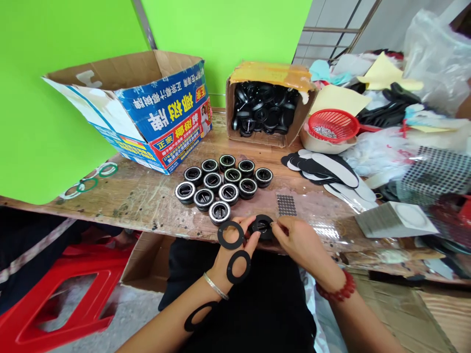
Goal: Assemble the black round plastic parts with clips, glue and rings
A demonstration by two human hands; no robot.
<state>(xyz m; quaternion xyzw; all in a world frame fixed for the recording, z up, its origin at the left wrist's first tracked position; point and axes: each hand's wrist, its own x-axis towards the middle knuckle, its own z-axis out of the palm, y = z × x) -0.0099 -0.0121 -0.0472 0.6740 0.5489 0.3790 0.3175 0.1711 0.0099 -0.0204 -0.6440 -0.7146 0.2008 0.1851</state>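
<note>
My left hand [224,260] grips a round black wheel-like part [262,226] at the table's front edge. Its fingers wrap the part's left side. Three flat black rings lie on my left arm: one ring [220,235] over the fingers, another ring [230,267] on the back of the hand, a third ring [189,321] on the forearm. My right hand [300,242] is pinched at the part's right side; anything between its fingertips is too small to make out. Just beyond stand several similar black parts [212,181] with pale ring tops.
A big blue carton [172,130] stands back left, and a smaller box [272,73] of black parts at the back. To the right are a red basket [333,120], insole-shaped pieces [331,169], a stack of cards [393,220] and a dotted sheet [286,205]. A red stool [69,304] is lower left.
</note>
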